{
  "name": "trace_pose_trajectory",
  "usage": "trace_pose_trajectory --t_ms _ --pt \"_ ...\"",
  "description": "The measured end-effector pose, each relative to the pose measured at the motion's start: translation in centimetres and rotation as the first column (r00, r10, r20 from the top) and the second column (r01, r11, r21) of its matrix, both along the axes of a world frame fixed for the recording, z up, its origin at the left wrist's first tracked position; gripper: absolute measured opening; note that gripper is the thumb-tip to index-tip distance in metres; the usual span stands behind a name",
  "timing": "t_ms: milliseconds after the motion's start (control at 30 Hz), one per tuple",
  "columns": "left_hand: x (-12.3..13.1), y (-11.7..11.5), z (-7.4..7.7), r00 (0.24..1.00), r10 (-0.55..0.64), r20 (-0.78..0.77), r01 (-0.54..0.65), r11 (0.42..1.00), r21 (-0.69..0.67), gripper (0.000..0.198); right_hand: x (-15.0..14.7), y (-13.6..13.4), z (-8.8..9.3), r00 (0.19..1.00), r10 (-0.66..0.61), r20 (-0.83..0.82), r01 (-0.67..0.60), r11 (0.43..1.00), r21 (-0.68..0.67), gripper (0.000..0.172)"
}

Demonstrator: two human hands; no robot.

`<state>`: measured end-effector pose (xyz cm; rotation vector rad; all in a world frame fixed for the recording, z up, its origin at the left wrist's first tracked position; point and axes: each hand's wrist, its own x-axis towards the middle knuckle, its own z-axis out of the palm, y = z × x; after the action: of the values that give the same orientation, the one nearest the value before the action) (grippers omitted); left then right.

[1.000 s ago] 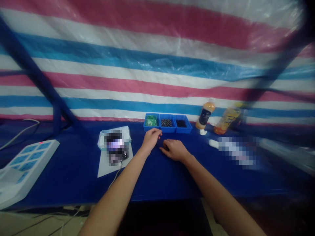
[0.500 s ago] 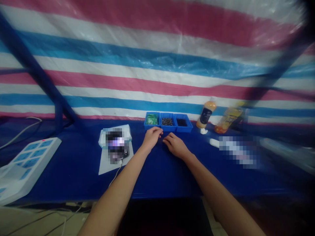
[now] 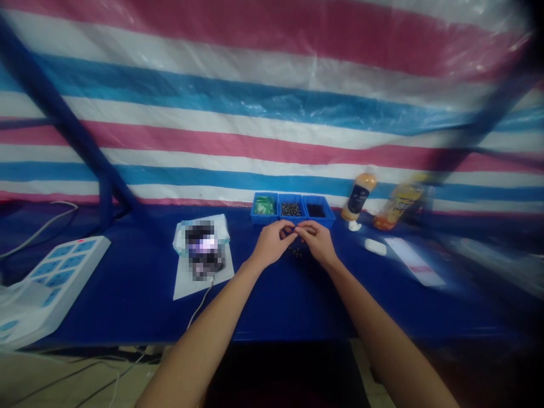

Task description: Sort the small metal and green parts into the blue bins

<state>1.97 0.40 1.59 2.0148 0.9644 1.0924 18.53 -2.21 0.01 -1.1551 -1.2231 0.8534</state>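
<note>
My left hand (image 3: 271,243) and my right hand (image 3: 317,241) meet fingertip to fingertip just above the blue table (image 3: 127,294), both pinched on a small dark part I cannot make out. A few tiny dark pieces (image 3: 296,253) lie on the table under them. Right behind the hands stand three small blue bins: the left bin (image 3: 263,206) holds green bits, the middle bin (image 3: 290,209) small grey pieces, the right bin (image 3: 316,211) dark ones.
A blurred device on white paper (image 3: 203,266) lies left of my hands, its cable running off the front edge. A white power strip (image 3: 46,280) sits far left. Two bottles (image 3: 359,195) (image 3: 397,205), a small white object (image 3: 375,246) and a card (image 3: 414,262) are to the right. A striped tarp hangs behind.
Both hands have lifted off the table and come together. My right hand moved up and left to meet the left, and the fingers closed into pinches.
</note>
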Motion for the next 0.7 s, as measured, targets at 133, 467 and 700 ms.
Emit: trace_pose_trajectory --t_ms 133,467,700 --pt "0.1 -0.2 0.3 1.0 -0.003 0.021 0.002 1.0 0.027 0.022 0.0 -0.1 0.1 0.997 0.053 -0.058 -0.054 0.998 -0.029 0.037" --pt "0.1 -0.4 0.4 0.998 0.06 0.03 -0.062 0.997 0.046 0.022 0.7 -0.3 0.5 0.993 0.112 0.026 -0.11 0.991 -0.072 0.042" --pt "-0.1 -0.5 0.7 0.998 -0.018 -0.053 0.023 0.995 0.1 0.022 1.4 -0.6 1.1 0.97 0.184 0.157 -0.184 0.983 -0.012 0.034"
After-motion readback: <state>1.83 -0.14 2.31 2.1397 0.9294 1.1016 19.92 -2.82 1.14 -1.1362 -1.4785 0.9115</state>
